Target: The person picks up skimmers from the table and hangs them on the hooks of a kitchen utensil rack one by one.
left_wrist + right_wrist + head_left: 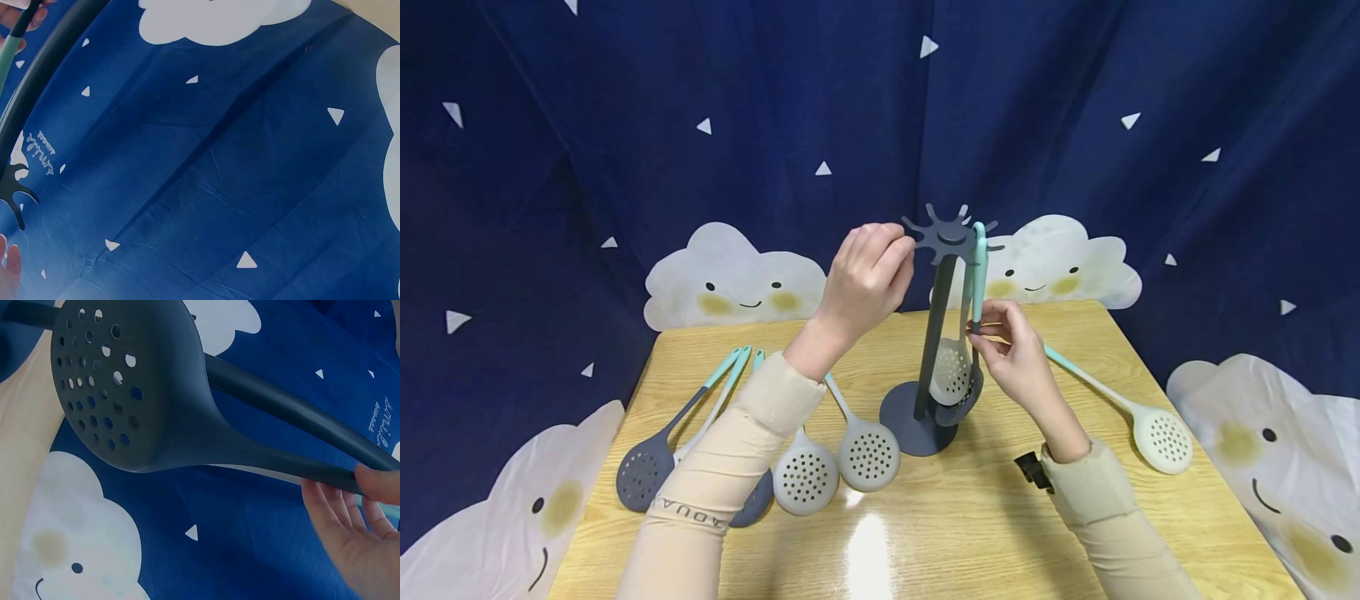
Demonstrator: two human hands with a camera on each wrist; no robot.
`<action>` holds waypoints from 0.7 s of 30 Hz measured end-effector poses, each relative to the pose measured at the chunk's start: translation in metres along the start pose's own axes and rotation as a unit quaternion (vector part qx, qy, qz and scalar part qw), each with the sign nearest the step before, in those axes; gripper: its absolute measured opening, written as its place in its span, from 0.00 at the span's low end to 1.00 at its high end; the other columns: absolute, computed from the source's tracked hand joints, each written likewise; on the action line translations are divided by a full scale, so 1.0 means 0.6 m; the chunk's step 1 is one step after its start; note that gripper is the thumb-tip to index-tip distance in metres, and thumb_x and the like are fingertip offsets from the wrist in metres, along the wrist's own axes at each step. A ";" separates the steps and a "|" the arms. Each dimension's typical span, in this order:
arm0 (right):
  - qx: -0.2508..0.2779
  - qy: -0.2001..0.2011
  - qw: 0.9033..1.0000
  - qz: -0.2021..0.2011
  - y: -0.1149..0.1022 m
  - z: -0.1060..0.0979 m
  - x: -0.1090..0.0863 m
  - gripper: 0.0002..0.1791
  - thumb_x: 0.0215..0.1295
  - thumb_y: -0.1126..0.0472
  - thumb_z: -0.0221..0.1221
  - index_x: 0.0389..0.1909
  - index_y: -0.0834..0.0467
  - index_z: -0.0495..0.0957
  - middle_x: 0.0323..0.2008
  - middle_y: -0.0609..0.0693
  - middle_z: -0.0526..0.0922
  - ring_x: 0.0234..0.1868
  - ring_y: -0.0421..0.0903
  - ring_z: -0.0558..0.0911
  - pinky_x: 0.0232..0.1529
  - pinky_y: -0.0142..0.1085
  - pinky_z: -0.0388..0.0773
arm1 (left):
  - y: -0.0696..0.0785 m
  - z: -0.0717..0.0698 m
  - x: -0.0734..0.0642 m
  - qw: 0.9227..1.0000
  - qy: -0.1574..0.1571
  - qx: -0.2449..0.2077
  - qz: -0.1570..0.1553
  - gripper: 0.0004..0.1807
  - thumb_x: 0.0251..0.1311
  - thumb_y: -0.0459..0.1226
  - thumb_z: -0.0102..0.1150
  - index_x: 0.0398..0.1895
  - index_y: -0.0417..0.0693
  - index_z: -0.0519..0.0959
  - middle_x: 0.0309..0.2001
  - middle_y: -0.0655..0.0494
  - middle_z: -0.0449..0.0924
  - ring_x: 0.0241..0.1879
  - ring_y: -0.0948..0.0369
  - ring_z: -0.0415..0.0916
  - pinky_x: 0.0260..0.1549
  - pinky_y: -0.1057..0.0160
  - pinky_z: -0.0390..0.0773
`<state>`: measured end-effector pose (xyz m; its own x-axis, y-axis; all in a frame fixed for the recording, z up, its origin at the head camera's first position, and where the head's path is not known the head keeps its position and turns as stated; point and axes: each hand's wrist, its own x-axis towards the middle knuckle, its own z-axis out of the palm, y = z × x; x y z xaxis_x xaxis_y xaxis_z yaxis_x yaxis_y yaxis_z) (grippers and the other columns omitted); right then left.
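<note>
In the head view a dark grey utensil rack [936,333] with a ring of prongs stands on the table. My left hand [868,267] is beside its top, fingers curled, pinching a left-side prong; the wrist view shows only its fingertips [9,269]. With fingertips and thumb, my right hand [1011,346] grips a dark grey skimmer [131,387] where the dark shaft meets the turquoise handle [980,275]. The handle's looped end is up at a right-hand prong, its perforated head hanging low. Behind it a pale skimmer [951,371] hangs from the rack.
Left of the rack lie a dark skimmer [646,475], two pale grey skimmers [806,477] [868,457] and other utensils partly under my left sleeve. A cream skimmer [1162,439] lies at the right of the wooden table [940,533]. A blue curtain [775,100] hangs behind.
</note>
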<state>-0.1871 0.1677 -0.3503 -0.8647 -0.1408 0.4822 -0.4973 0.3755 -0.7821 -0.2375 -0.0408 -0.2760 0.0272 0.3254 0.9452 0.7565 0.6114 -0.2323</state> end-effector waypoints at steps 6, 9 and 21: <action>0.016 -0.001 1.000 0.000 0.002 0.001 0.002 0.20 0.54 0.80 0.55 0.49 0.68 0.65 0.40 0.62 0.75 0.41 0.56 0.79 0.36 0.26 0.78 | -0.001 -0.001 0.000 1.000 -0.001 0.001 -0.001 0.04 0.52 0.25 0.51 0.28 0.35 0.76 0.32 0.45 0.74 0.31 0.51 0.71 0.33 0.57 0.73; 0.022 -0.001 1.000 0.002 0.003 0.001 0.002 0.20 0.54 0.79 0.55 0.49 0.68 0.65 0.40 0.63 0.76 0.41 0.56 0.79 0.37 0.27 0.78 | -0.002 -0.001 0.000 1.000 -0.002 0.002 -0.001 0.04 0.52 0.25 0.51 0.28 0.35 0.76 0.32 0.45 0.74 0.31 0.51 0.71 0.32 0.57 0.73; 0.011 0.140 0.987 -0.080 0.059 -0.030 0.014 0.12 0.56 0.78 0.54 0.43 0.75 0.71 0.34 0.66 0.77 0.35 0.32 0.75 0.39 0.22 0.72 | -0.001 0.000 0.001 1.000 -0.002 0.000 0.001 0.03 0.52 0.25 0.51 0.28 0.35 0.75 0.32 0.45 0.74 0.31 0.51 0.71 0.32 0.57 0.73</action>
<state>-0.2107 0.1964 -0.3668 -0.7227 0.0634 0.6883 -0.6300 0.3490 -0.6937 -0.2378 -0.0410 -0.2750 0.0258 0.3301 0.9436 0.7567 0.6104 -0.2342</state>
